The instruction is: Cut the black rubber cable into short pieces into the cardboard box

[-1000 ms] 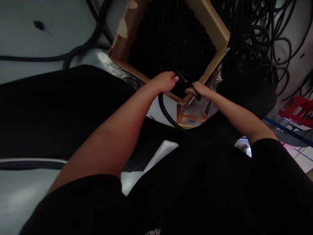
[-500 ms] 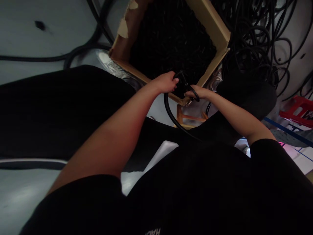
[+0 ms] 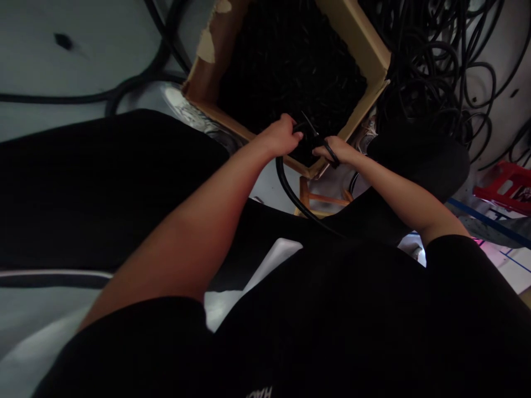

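Just above frame centre, the left hand (image 3: 282, 136) grips black tubing (image 3: 289, 192); the right hand (image 3: 339, 149) clasps scissors (image 3: 316, 133) over a cardboard box (image 3: 367, 41).

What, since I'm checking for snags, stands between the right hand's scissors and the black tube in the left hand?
Nothing visible. The scissors in the right hand are near the black tube in the left hand, over the cardboard box. Too dark to tell whether they touch.

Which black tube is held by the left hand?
The curved tube running down from the left hand; the floor tubes at far left and the tangled pile at right touch neither hand.
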`<state>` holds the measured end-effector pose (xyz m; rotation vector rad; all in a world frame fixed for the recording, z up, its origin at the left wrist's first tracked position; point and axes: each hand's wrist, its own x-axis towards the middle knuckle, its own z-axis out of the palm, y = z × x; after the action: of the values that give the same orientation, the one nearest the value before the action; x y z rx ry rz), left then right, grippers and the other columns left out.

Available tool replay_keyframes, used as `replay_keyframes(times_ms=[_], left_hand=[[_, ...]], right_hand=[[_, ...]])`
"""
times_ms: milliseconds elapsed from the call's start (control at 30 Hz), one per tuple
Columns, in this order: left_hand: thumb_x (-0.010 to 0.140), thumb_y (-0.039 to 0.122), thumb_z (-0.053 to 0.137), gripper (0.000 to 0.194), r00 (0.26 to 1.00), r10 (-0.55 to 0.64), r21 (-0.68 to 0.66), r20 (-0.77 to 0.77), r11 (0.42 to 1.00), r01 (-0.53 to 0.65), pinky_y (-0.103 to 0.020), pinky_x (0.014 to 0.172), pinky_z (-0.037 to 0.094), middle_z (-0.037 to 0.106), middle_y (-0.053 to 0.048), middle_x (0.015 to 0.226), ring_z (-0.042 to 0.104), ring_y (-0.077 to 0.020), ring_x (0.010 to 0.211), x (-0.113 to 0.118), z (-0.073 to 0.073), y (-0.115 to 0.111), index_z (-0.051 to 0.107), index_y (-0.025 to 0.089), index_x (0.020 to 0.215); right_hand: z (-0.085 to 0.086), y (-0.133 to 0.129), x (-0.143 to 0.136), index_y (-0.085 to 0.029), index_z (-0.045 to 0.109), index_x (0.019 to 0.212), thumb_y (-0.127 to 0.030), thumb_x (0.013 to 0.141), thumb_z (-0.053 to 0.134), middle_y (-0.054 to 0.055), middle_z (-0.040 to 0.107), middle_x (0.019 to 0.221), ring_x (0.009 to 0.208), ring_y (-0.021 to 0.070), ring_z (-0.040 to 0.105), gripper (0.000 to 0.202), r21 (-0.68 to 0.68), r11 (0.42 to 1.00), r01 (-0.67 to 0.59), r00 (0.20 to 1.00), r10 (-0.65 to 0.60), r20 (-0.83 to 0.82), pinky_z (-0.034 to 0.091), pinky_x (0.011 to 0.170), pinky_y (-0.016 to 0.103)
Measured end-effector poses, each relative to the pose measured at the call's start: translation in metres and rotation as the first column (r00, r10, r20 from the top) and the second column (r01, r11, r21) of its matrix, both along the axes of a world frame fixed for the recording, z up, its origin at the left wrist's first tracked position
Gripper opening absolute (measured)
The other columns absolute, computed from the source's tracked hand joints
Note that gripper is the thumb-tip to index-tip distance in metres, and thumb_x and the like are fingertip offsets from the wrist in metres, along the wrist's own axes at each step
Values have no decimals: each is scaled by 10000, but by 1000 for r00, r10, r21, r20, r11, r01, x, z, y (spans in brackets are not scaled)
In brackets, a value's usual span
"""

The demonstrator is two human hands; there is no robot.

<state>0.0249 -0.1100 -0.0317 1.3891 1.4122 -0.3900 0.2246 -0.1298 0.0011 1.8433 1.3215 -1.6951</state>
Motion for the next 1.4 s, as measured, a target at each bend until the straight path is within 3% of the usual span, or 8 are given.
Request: replay_keyframes(times_ms=[200, 400, 567, 733, 1000, 1200, 1300, 1400], left_hand=[[1173, 404, 638, 597, 997, 71, -39, 19, 997, -70, -548, 1296, 624, 867, -217, 1475, 799, -452, 1497, -1, 8, 3, 670, 149, 1712], [1184, 488, 634, 635, 998, 57, 29, -32, 998, -56, -534, 1351, 584, 817, -232, 1615, 724, -457, 1608, 1, 14, 6, 689, 148, 1718], [1193, 453, 602, 628, 998, 10, 35, -55, 999, -8, -515, 1332, 594, 825, -241, 1584, 734, -445, 1591, 1, 9, 7, 696, 119, 1717], [1164, 479, 637, 588, 997, -78, 27, 0, 997, 78, -472, 1311, 588, 839, -198, 1549, 757, -416, 1528, 0, 4, 5, 764, 171, 1648], [1106, 454, 673, 532, 986, -84, 51, 141, 996, 77, -420, 1195, 600, 891, -142, 1300, 803, -368, 1345, 0, 2, 1, 826, 187, 1539], [1186, 416, 552, 558, 994, -23, 98, 108, 995, 12, -455, 1296, 568, 857, -184, 1502, 759, -388, 1501, -2, -2, 0, 756, 165, 1640], [1209, 460, 549, 607, 1000, -10, 68, 20, 998, 9, -484, 1334, 559, 805, -219, 1620, 725, -414, 1588, -2, -2, 0, 685, 147, 1712], [1194, 488, 589, 665, 999, 25, 37, -33, 999, -24, -522, 1328, 581, 811, -253, 1605, 733, -445, 1593, 0, 0, 1, 645, 123, 1747]], right_hand=[[0, 2, 2, -204, 602, 723, -282, 968, 887, -32, 533, 681, 713, 133, 537, 384, 32, 998, 50, 998, -51, 48, 357, 649, 270], [-13, -3, 5, -212, 578, 684, -242, 969, 891, -38, 538, 632, 672, 127, 542, 424, 18, 996, 83, 997, -83, 1, 372, 626, 252], [-12, -6, 2, -207, 604, 713, -190, 976, 862, -28, 595, 668, 663, 136, 567, 369, -130, 990, 55, 990, -71, -119, 434, 638, 250], [-14, -6, 4, -190, 614, 778, -28, 965, 759, -51, 564, 733, 748, 126, 528, 287, -68, 997, 23, 978, -37, -205, 424, 727, 247], [-14, -6, 3, -190, 647, 771, -114, 960, 754, -21, 611, 721, 728, 147, 572, 230, -57, 998, 28, 993, -35, -114, 438, 671, 258], [-7, 1, 1, -184, 654, 724, -165, 1024, 751, -10, 591, 688, 701, 138, 579, 316, -9, 1000, -13, 999, 13, 39, 400, 639, 263], [-5, 4, 1, -187, 634, 703, -152, 1007, 769, -23, 553, 675, 708, 133, 570, 335, 23, 1000, -19, 998, 17, 68, 380, 635, 261], [-7, 4, 2, -188, 620, 688, -125, 970, 809, -39, 521, 649, 696, 122, 542, 346, 21, 1000, -9, 998, 8, 55, 367, 619, 242]])
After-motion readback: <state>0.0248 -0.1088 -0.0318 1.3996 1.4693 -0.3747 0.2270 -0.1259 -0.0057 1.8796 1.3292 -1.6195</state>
